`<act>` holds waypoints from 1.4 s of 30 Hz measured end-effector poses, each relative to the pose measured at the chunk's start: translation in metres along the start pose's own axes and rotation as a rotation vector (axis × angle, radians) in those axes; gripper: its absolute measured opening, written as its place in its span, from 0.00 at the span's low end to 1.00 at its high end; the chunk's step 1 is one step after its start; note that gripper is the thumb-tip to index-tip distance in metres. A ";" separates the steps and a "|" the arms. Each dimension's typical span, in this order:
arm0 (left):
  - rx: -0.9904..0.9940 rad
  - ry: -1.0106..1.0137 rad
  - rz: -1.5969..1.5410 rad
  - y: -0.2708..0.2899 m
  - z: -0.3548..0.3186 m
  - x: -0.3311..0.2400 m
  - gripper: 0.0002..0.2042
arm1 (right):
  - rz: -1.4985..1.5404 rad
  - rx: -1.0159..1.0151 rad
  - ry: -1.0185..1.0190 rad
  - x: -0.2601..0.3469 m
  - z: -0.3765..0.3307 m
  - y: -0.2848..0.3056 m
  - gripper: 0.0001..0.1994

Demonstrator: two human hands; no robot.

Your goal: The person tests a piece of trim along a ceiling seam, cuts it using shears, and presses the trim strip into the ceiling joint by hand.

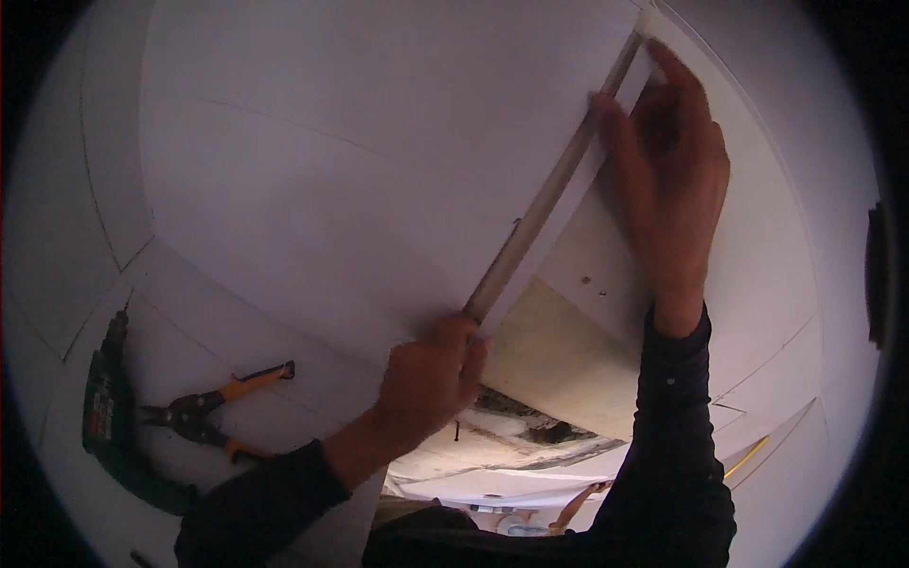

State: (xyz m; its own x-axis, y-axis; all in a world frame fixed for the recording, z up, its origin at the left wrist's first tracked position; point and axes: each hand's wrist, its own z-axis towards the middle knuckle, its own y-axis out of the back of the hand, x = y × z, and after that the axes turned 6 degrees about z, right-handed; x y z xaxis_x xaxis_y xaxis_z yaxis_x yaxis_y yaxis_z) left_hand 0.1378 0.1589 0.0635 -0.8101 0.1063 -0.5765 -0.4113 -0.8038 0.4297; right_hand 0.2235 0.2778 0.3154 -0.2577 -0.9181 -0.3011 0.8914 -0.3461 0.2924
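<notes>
A long, narrow grey-brown strip (542,208) runs diagonally along the edge of a large white panel (312,208). My left hand (431,374) is closed around its lower end, with the thumb and fingers pressed together. Near the upper end, my right hand (674,170) has its thumb against the strip and its index finger stretched out past it, the fingers apart. What the strip is made of I cannot make out. A pale, thin band lies alongside the strip, between it and my right hand.
At the left lie a dark green power drill (99,407) with a bit fitted and snips (194,414) with orange handles, spread apart. Below my hands, a broken, dirty gap (544,431) shows beside a beige board (568,350). A yellow line (746,458) runs at lower right.
</notes>
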 end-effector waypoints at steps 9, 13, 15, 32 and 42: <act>0.140 0.032 -0.080 -0.017 -0.035 -0.012 0.14 | -0.055 0.068 0.016 0.019 -0.037 -0.010 0.28; 0.270 0.136 -0.098 -0.010 -0.040 -0.001 0.13 | 0.012 0.075 0.088 0.016 -0.042 -0.008 0.31; 0.205 0.051 -0.058 -0.009 -0.041 0.003 0.12 | 0.023 0.061 0.153 0.011 -0.042 -0.007 0.32; 0.092 0.129 -0.120 -0.012 -0.023 0.004 0.13 | -0.018 0.145 -0.041 0.021 -0.057 -0.007 0.39; 0.187 0.079 -0.055 -0.033 -0.042 0.009 0.12 | -0.029 0.049 -0.130 0.050 -0.100 -0.029 0.38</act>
State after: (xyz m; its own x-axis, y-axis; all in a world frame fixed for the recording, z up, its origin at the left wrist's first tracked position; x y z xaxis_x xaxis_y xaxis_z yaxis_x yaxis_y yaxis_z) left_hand 0.1616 0.1623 0.0151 -0.7525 0.0948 -0.6518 -0.5300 -0.6746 0.5138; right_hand 0.2219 0.2616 0.2008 -0.3318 -0.9238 -0.1910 0.8646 -0.3788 0.3302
